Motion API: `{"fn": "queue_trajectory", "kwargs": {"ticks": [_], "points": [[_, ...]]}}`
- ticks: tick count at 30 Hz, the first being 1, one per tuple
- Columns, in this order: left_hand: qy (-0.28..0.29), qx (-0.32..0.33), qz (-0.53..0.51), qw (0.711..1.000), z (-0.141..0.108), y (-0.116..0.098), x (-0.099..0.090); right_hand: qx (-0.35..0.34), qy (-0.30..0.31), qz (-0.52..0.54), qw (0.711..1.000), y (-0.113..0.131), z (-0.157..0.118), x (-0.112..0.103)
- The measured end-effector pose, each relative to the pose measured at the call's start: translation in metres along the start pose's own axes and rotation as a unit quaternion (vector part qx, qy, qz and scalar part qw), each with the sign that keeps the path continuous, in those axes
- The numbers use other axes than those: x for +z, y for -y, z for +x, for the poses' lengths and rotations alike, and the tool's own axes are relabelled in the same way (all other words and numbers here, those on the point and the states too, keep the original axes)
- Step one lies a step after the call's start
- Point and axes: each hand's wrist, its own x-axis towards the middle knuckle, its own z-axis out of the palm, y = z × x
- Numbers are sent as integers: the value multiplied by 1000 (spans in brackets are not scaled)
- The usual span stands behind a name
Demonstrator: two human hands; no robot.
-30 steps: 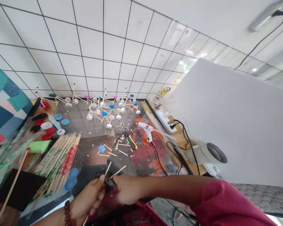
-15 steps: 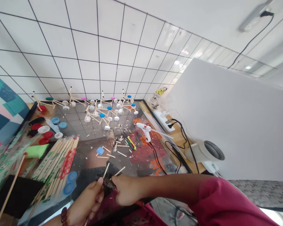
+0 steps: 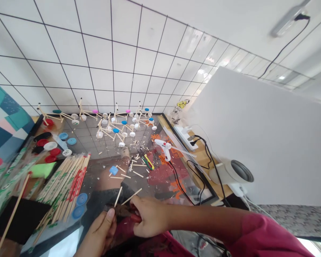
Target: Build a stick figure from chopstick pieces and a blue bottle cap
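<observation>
Pale wooden stick (image 3: 118, 196), tilted, red-handled pliers (image 3: 122, 211)

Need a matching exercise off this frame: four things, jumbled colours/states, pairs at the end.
Column 1
1. Left hand
2. Glue gun
3. Right hand
4. Wrapped sticks

Column 2
A. Closed around a red-handled tool
B. Bundled, marked in red and green
C. Pinching a thin wooden stick
D. White, with a black cord

Pairs: 1-C, 2-D, 3-A, 4-B
</observation>
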Motion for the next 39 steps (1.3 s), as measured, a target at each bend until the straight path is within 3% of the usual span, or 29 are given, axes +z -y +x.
{"fn": "queue_trajectory", "kwargs": {"ticks": [2, 7, 14, 17, 21, 24, 27, 29, 30, 32, 33, 34, 36, 39], "points": [[-37, 33, -2, 999, -8, -2, 12, 9, -3, -25, 1000, 0, -2, 3], [-16, 22, 14, 1000, -11, -15, 26, 56, -13, -59, 997, 2, 2, 6], [32, -30, -25, 999, 2, -31, 17, 82, 49, -82, 992, 12, 15, -4], [23, -71, -43, 996, 3, -37, 14, 90, 51, -95, 990, 16, 17, -7], [55, -111, -80, 989, 4, -52, 12, 98, 41, -102, 989, 17, 20, -9], [71, -141, -66, 985, -2, -59, 12, 93, 37, -107, 989, 14, 22, -9], [137, -161, -5, 977, -18, -57, 5, 86, 25, -115, 989, 9, 20, -7], [182, -112, 31, 976, -29, -58, -7, 76, 5, -112, 991, 5, 17, -7], [171, -70, 49, 982, -32, -60, -15, 71, -5, -109, 992, 4, 15, -8], [83, 61, 127, 987, -30, -69, -35, 61, -21, -103, 993, 2, 9, -11], [25, 137, 184, 973, -25, -75, -44, 58, -27, -102, 993, 1, 7, -13], [-32, 207, 241, 948, -17, -82, -53, 59, -31, -103, 992, 1, 4, -16], [-116, 328, 347, 871, 2, -92, -67, 63, -30, -108, 992, 2, -1, -19], [-206, 411, 468, 755, 19, -96, -70, 61, -20, -121, 991, 3, -6, -20]]}}
